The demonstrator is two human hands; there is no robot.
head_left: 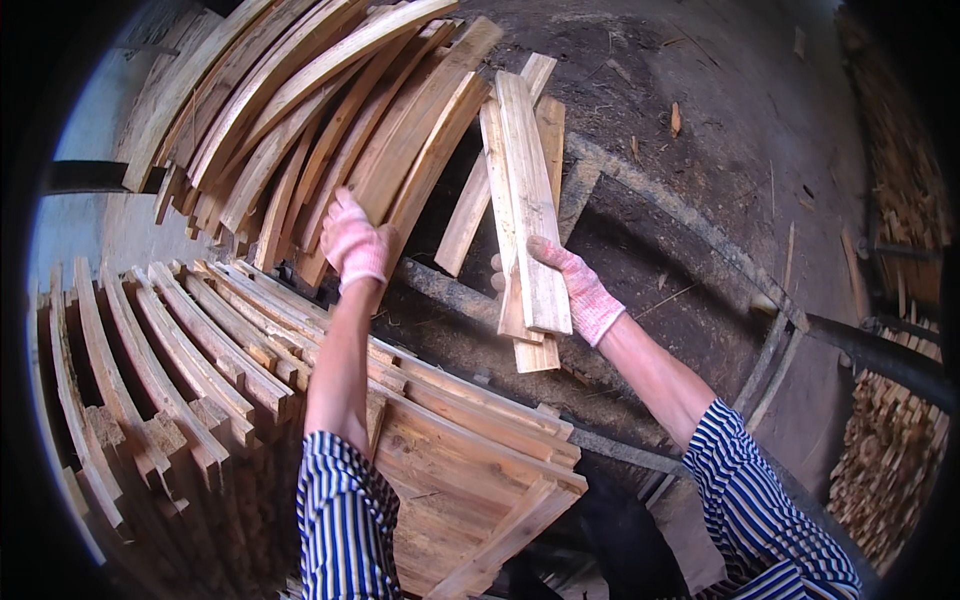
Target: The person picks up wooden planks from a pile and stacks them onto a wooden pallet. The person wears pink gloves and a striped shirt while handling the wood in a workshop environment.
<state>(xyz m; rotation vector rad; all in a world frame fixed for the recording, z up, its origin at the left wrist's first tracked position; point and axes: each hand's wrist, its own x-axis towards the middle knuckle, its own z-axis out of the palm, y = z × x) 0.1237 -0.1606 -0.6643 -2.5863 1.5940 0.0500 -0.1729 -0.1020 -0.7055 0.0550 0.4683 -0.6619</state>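
My left hand (355,242), in a pink-and-white glove with bare fingertips, is closed round the near end of a wooden board (412,135). That board lies at the right side of a loose pile of boards (290,95). My right hand (572,288), gloved alike, grips a few stacked wooden slats (535,215) near their lower ends, thumb on top and fingertips showing at the left edge. The held slats point away from me, slightly fanned. Behind them more slats (464,215) show in part; whether these are held too I cannot tell.
Neatly stacked boards (180,350) fill the lower left, with a wide wooden panel (450,470) nearest me. A metal frame (690,215) runs over the dirt floor (690,110), which carries wood scraps. Bundled wood pieces (890,460) stand at far right.
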